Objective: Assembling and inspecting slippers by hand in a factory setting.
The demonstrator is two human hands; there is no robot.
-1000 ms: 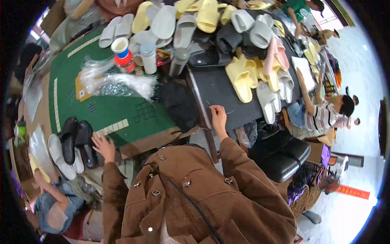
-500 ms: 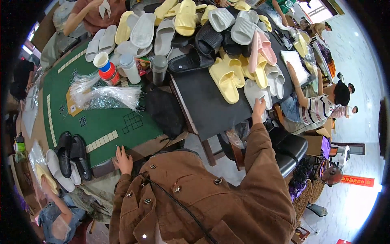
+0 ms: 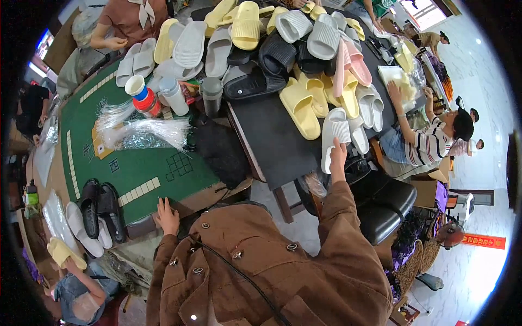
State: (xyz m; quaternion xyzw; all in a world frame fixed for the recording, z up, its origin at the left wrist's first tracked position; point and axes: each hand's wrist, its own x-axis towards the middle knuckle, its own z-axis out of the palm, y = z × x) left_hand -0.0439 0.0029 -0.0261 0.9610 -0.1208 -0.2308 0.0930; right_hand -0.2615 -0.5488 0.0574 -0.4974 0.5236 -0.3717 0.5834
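My right hand (image 3: 338, 156) grips a light grey slide slipper (image 3: 336, 128) by its sole, near the right front of the black table. Close by on its right lies another pale grey slipper (image 3: 358, 135), and to its left is a yellow slipper (image 3: 300, 111). My left hand (image 3: 167, 218) rests on the front edge of the green table with its fingers stretched out, holding nothing. Left of that hand, a pair of black slippers (image 3: 101, 209) lies on top of whitish ones (image 3: 81, 228).
Slippers in several colours are piled across the black table (image 3: 272, 146). The green table (image 3: 125, 174) carries clear plastic strands (image 3: 147, 133), stacked cups (image 3: 142, 95), bottles (image 3: 174, 95) and a black bag (image 3: 220, 152). A black chair (image 3: 380, 201) stands right. Co-workers (image 3: 435, 136) sit around.
My right hand has drawn the grey slipper left and toward me, off the spot beside the other grey one. At lower left, a co-worker's hand has lifted a yellow slipper. My left hand stays put.
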